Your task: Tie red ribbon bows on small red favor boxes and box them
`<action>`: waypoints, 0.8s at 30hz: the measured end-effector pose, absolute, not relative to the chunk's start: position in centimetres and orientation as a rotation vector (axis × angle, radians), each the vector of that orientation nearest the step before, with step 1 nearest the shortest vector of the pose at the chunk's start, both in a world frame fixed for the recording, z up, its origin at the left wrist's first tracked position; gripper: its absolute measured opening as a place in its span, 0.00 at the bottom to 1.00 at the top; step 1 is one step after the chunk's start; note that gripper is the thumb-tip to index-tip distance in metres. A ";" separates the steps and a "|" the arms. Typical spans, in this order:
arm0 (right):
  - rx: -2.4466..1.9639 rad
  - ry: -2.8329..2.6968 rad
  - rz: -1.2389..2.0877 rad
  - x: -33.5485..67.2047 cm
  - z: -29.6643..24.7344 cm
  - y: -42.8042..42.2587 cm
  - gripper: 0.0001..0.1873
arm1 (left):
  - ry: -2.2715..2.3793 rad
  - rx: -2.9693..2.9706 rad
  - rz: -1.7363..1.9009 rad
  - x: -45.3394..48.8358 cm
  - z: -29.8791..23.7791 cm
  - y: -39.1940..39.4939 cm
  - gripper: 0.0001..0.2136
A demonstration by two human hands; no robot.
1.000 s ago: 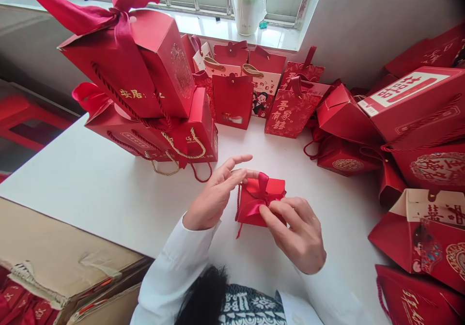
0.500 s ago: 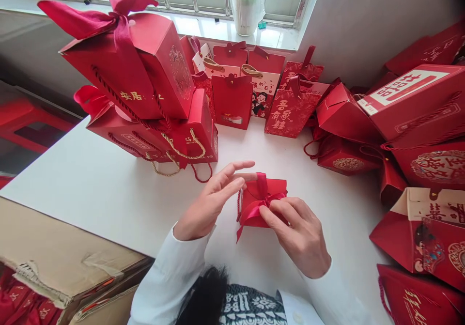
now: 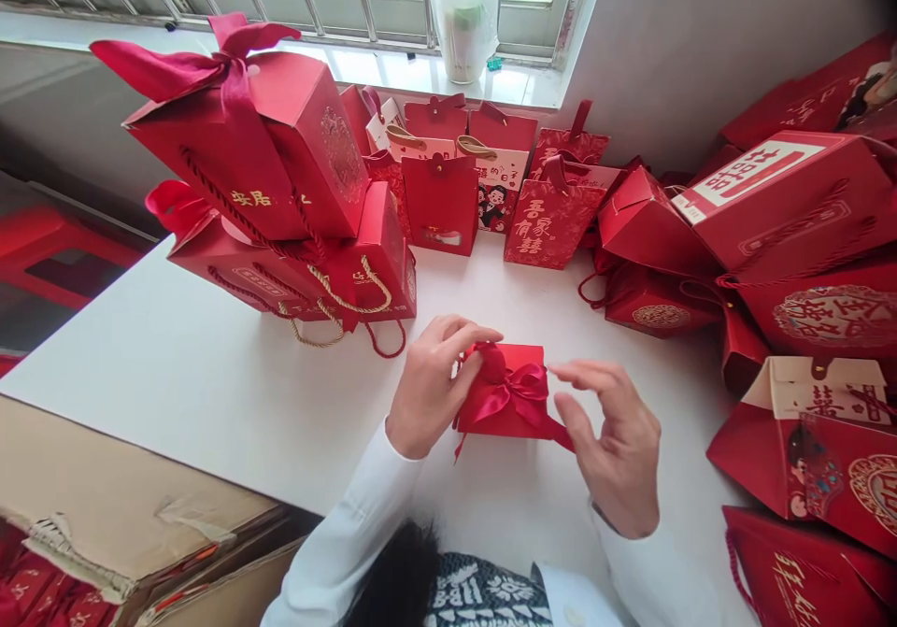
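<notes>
A small red gift bag (image 3: 524, 362) lies flat on the white table (image 3: 210, 375) in front of me, with a red satin ribbon bow (image 3: 515, 393) across it. My left hand (image 3: 431, 389) pinches the left loop of the bow between thumb and fingers. My right hand (image 3: 617, 440) is at the bag's right edge, thumb and forefinger pinched on the ribbon's right loop or tail, the other fingers curled loosely.
Two large red gift bags (image 3: 280, 178) with bows and rope handles are stacked at the left. Several red bags (image 3: 491, 188) stand along the window wall and pile up at the right (image 3: 805, 263). A cardboard box (image 3: 105, 505) sits below the table's left edge.
My left hand has closed onto the bow's left loop. My right hand has moved right off the bag's middle, drawing the ribbon out. The bow now looks formed.
</notes>
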State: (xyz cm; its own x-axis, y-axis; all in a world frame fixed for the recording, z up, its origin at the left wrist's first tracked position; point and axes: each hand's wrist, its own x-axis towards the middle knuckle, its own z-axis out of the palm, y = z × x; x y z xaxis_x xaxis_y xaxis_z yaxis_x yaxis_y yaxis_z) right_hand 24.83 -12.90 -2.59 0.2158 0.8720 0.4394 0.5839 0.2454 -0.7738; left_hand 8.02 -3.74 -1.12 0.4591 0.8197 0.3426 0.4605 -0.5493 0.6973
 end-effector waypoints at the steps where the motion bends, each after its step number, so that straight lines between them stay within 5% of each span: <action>1: -1.482 -1.392 0.453 25.3 -2.6 -12.6 0.10 | 1.100 2.166 0.981 8.1 -1.3 -4.1 0.13; 6: -1.480 -1.360 0.891 26.7 -2.7 -10.6 0.12 | 1.243 2.043 1.186 8.7 -1.9 -5.4 0.14; 24: -1.217 -1.006 1.408 26.7 -2.4 -10.0 0.14 | 1.498 1.965 1.105 9.4 -2.3 -6.7 0.14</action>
